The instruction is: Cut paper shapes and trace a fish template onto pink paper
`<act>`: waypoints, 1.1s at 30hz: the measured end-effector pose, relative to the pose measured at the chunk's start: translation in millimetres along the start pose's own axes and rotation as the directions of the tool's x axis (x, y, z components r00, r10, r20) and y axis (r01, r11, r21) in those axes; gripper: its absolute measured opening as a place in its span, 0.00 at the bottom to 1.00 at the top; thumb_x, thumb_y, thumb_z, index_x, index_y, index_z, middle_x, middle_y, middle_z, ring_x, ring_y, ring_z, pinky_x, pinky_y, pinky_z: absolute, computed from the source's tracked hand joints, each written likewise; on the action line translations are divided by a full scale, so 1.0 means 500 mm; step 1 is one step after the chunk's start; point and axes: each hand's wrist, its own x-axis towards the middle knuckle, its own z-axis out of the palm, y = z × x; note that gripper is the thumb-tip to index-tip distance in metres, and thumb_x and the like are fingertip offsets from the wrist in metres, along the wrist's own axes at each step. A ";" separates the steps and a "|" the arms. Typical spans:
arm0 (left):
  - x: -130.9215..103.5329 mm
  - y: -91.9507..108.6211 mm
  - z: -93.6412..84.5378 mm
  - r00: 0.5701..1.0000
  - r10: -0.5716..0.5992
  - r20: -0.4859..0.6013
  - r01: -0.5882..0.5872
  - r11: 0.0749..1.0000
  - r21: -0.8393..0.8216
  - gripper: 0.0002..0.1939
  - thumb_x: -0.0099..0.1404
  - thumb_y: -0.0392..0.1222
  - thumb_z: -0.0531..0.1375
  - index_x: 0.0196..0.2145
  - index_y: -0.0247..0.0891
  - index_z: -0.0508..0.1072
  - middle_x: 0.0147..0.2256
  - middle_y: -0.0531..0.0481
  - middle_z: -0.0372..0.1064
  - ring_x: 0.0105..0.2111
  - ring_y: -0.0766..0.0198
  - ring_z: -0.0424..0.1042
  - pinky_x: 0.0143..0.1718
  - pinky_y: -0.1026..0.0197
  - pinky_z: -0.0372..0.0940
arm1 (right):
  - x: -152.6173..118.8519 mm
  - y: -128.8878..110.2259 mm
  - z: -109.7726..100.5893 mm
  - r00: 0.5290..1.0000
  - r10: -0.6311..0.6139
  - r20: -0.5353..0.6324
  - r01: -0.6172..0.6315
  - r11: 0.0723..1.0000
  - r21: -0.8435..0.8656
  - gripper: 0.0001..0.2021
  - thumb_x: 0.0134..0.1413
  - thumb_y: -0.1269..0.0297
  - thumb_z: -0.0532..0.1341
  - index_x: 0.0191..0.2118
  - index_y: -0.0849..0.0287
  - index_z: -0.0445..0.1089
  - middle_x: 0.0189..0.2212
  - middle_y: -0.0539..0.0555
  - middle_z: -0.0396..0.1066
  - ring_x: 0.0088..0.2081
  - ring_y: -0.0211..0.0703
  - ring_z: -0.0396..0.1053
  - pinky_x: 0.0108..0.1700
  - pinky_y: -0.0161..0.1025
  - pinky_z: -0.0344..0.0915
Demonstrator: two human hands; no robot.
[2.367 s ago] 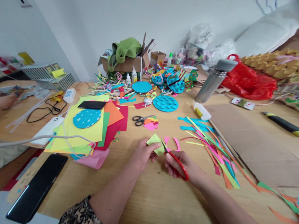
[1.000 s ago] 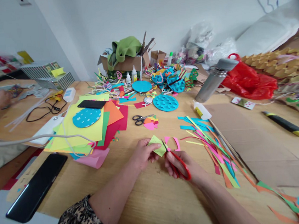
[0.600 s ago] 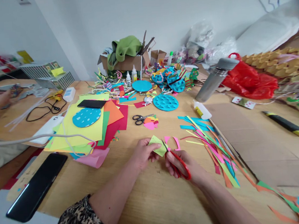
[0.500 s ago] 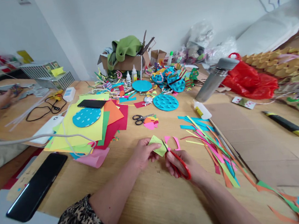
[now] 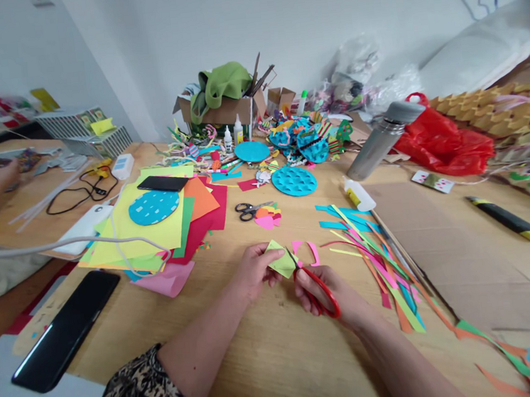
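Note:
Between the thumb and fingers of my left hand is a small light green paper. My right hand is closed round the handles of red scissors, whose blades meet the paper's right edge. Just behind the blades lies a pink paper cutout with a hole in it. Farther back, black scissors rest beside a small pile of cut pink, yellow and red pieces.
Coloured sheets and a phone lie at the left. Paper strips, a glue bottle, a steel flask and cardboard are at the right. Another person's hand is at the far left.
The green paper has shifted very slightly to the right, along with the red scissors. My hands keep nearly the same pose.

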 end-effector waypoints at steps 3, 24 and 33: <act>0.001 -0.001 0.000 1.000 -0.005 -0.018 0.005 1.000 -0.007 0.15 0.48 0.49 0.65 0.25 0.34 0.69 0.18 0.55 0.64 0.14 0.72 0.60 0.12 0.68 0.47 | 0.000 0.000 0.000 1.000 -0.005 0.005 0.005 1.000 0.016 0.31 0.47 0.31 0.57 0.24 0.60 0.65 0.14 0.48 0.64 0.14 0.31 0.58 0.17 0.30 0.51; -0.001 -0.003 -0.005 0.998 -0.009 0.064 0.007 0.999 0.042 0.14 0.47 0.46 0.67 0.26 0.32 0.73 0.19 0.54 0.65 0.15 0.73 0.60 0.14 0.68 0.48 | 0.001 -0.001 0.000 1.000 -0.007 -0.001 0.007 1.000 0.015 0.32 0.47 0.30 0.55 0.26 0.61 0.66 0.15 0.49 0.66 0.15 0.31 0.59 0.18 0.30 0.53; 0.002 -0.006 -0.006 0.997 -0.018 0.077 0.015 0.999 0.035 0.13 0.47 0.45 0.67 0.25 0.32 0.73 0.19 0.54 0.65 0.16 0.72 0.60 0.14 0.67 0.48 | -0.002 -0.007 0.001 1.000 -0.008 -0.007 0.008 0.999 0.033 0.31 0.47 0.30 0.55 0.26 0.60 0.65 0.15 0.49 0.65 0.15 0.32 0.58 0.18 0.31 0.53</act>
